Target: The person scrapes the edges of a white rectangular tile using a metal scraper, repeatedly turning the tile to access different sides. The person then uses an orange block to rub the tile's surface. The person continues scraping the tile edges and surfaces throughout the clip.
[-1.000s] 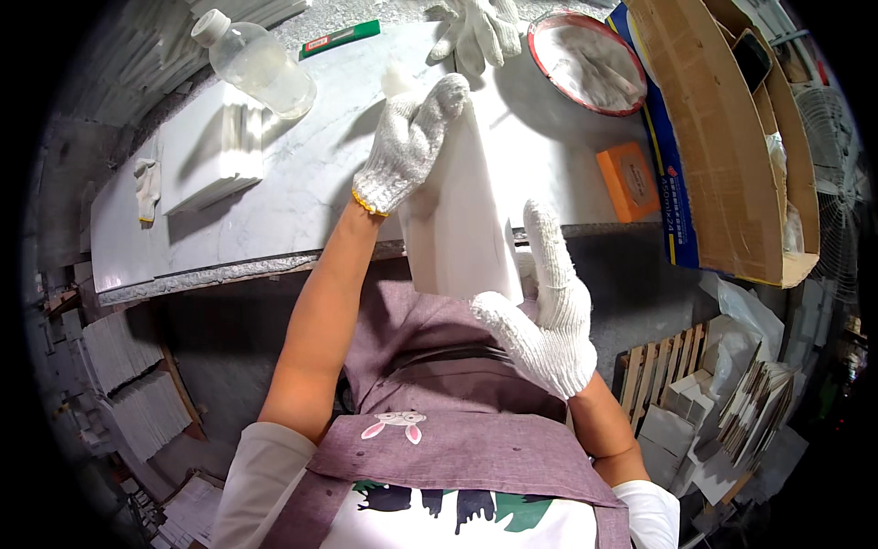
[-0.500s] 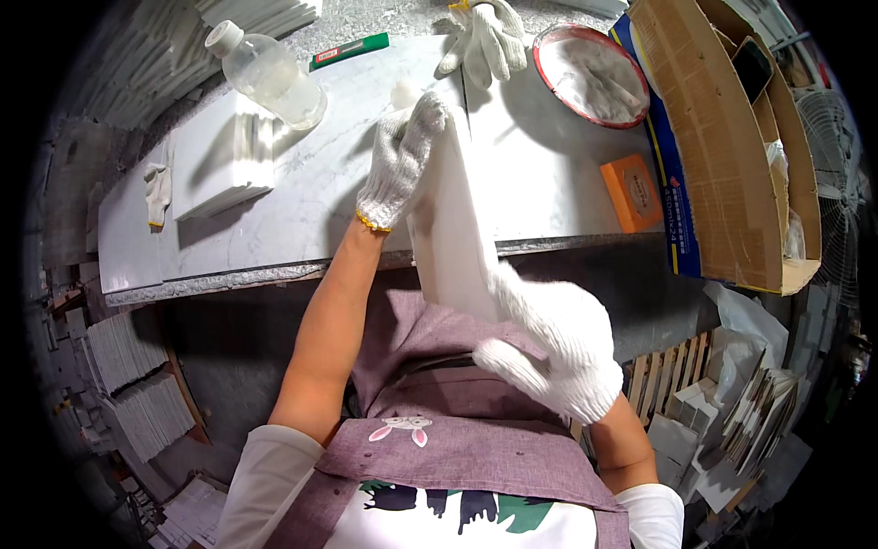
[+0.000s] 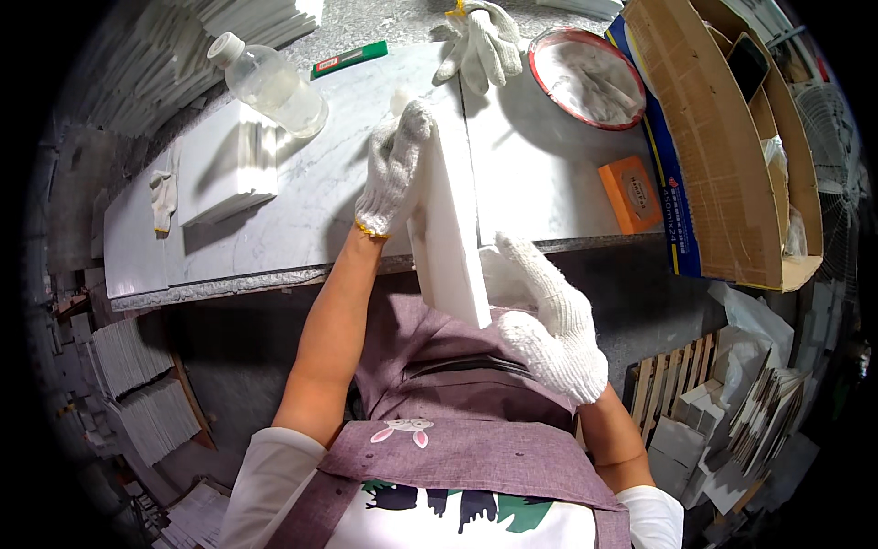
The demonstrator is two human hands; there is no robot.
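Note:
A white rectangular slab, like a stone tile, stands tilted on its narrow side above the worktable's front edge. My left hand, in a white knit glove with a yellow cuff, is closed on its far upper part. My right hand, also gloved, is beside the slab's near right end. Its thumb and forefinger are spread apart. A pale greyish patch between that hand and the slab could be shaded glove fingers; I cannot tell.
On the marble-topped table are a clear bottle, stacked white tiles, a green box, spare gloves, a red-rimmed bowl of white powder and an orange box. A cardboard carton stands at the right.
My right hand has drawn back off the slab's right edge, and its thumb and forefinger have turned upward. The slab's near end has swung slightly left. My left hand keeps its hold.

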